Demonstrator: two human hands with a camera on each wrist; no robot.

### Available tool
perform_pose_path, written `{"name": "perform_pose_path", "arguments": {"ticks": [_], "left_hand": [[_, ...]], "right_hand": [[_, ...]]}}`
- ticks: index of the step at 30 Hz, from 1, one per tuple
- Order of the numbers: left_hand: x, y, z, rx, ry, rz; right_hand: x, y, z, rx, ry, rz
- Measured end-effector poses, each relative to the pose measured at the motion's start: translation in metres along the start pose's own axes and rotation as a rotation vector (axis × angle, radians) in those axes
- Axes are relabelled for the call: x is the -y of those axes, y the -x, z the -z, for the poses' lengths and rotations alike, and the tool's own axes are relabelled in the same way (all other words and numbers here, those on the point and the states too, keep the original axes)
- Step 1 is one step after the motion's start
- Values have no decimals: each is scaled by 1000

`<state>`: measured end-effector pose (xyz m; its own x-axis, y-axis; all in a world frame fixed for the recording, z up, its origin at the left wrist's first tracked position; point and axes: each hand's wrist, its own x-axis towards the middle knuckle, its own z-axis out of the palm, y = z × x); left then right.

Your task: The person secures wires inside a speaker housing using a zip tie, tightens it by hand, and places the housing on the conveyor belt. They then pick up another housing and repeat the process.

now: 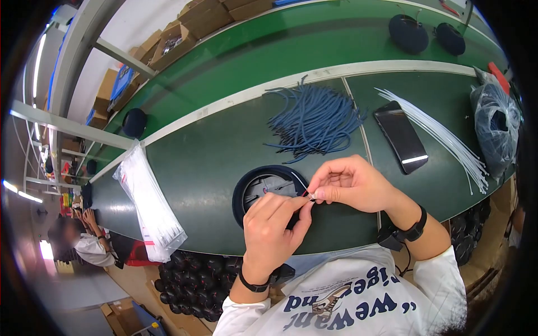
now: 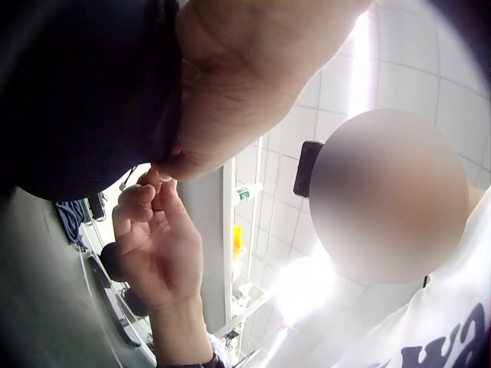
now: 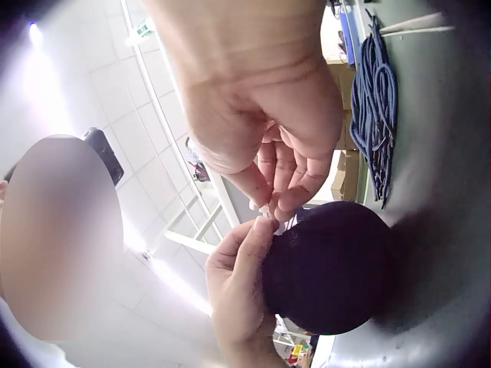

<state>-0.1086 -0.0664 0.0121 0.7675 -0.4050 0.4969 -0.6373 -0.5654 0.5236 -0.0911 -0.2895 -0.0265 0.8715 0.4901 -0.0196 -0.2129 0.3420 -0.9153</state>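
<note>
Over the near rim of a dark round fabric-covered cup (image 1: 240, 196), both hands meet fingertip to fingertip. My left hand (image 1: 272, 227) pinches a thin wire end between thumb and forefinger. The right hand (image 1: 356, 185) pinches a small white piece (image 1: 312, 196) with thumb and forefinger, its other fingers loosely curled. Thin white and reddish strands run from the fingertips toward the cup, whose open side shows a grey inside. In the right wrist view, the cup's rounded dark back (image 3: 330, 268) is beside the left hand's fingers. Fingertips mostly hide the pinched parts.
Blue cords (image 1: 316, 120) lie in a heap beyond the cup. Farther right are a black phone (image 1: 400, 137), loose white cable ties (image 1: 443, 134) and a plastic bag of dark things (image 1: 496, 120). A bag of white strips (image 1: 148, 196) lies left. Another person (image 1: 92, 243) sits far left.
</note>
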Motion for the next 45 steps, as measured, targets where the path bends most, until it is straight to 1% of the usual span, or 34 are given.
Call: {"name": "perform_pose_path", "arguments": {"ticks": [3,6,9,10,11,12,13,14,15,17,18,19,20,21,23,27,29,30,32,33,35,36,38,39,40,41,43,44,45], "left_hand": [[3,1,-2,-35,36,11],[5,2,-2,-49,79,14],[7,4,-3,-69,90,1],[6,4,-1,-37,56,4],[9,7,-5,-41,46,-11],[7,6,-4,-37,34,-22],[8,9,-5,-44,41,-24],[12,10,-7,-91,67,-32],[11,9,-10,-163,97,-30],[13,14,-14,-126,15,-60],[11,16,-20,-104,-75,-136],[12,18,-24,-119,-93,-141],[12,18,-29,-129,-93,-153],[12,20,-29,-152,-111,-169],[11,21,-30,-185,-137,-203],[14,23,-33,-214,-130,-204],[14,24,-34,-219,-134,-204],[15,25,-33,-184,-131,-199],[18,28,-31,-115,-121,-191],[17,26,-32,-146,-126,-192],[13,23,-33,-207,-139,-190],[13,21,-31,-212,-163,-200],[10,18,-28,-219,-194,-228],[9,19,-24,-190,-203,-183],[8,22,-19,-157,-189,-161],[7,20,-18,-117,-133,-178],[2,17,-6,-146,-151,-271],[-2,19,4,-28,-190,-260],[0,25,-1,-2,-291,-259]], "right_hand": [[0,0,-4,-47,202,158],[4,2,-5,-86,380,195],[4,2,-10,-147,546,270],[3,2,-11,-154,641,319],[2,1,-12,-147,721,381],[1,0,-17,-184,709,433],[1,0,-18,-203,774,431],[-4,2,-15,-224,796,381],[-8,3,-14,-260,825,394],[-27,1,-11,-342,766,424],[-28,8,1,-315,739,368],[-30,13,13,-290,713,311],[-31,16,31,-198,698,189],[-34,14,31,-220,686,215],[-31,12,34,-198,703,212],[-29,8,44,-178,730,243],[-25,7,40,-168,770,259],[-23,6,39,-164,791,266],[-27,7,42,-209,703,262],[-28,7,43,-232,659,257],[-23,8,36,-238,664,254],[-19,8,30,-242,665,253],[-15,5,22,-185,692,351],[-9,4,17,-174,718,400],[-2,4,8,-188,795,373],[-2,3,8,-172,762,368],[19,3,-10,-106,809,286],[24,6,-15,-52,781,272],[14,9,-11,-20,779,364]]}}
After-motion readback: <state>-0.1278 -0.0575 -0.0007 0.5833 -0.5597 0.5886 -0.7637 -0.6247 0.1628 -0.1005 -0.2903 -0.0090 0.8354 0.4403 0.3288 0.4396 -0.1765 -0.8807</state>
